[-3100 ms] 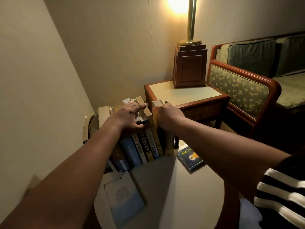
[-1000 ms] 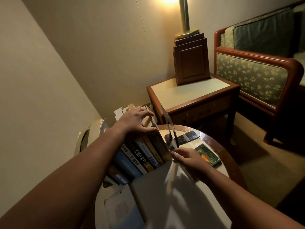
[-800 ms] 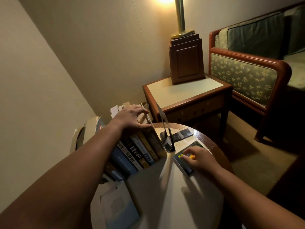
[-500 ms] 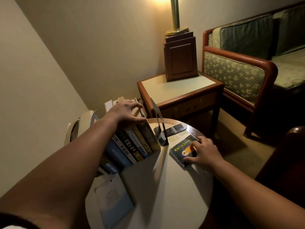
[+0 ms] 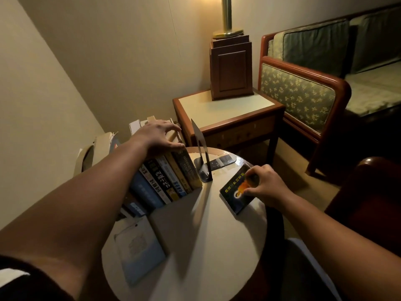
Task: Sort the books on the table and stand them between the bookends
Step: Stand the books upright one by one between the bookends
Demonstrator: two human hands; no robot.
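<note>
My left hand (image 5: 157,135) lies spread, palm down, across the tops of the row of books (image 5: 171,179), pressing on them rather than closing around any one; the row stands spines toward me and leans over to the left on the round counter (image 5: 208,235). Just right of the last spine stands a black metal bookend (image 5: 200,153), upright, with a narrow wedge of space between its plate and the leaning books, its flat foot running off to the right. My right hand (image 5: 263,184) is down on a dark book (image 5: 237,192) with an orange picture on its cover, lying flat near the counter's right edge, apart from the row; my fingertips curl over its far end with the thumb at its side, so the grip is closing on it, though the book rests on the surface. A pale blue book (image 5: 138,246) lies flat at the near left. Beyond the counter is a side table (image 5: 225,107) bearing a lamp base (image 5: 231,68), with a sofa (image 5: 303,92) to its right.
</note>
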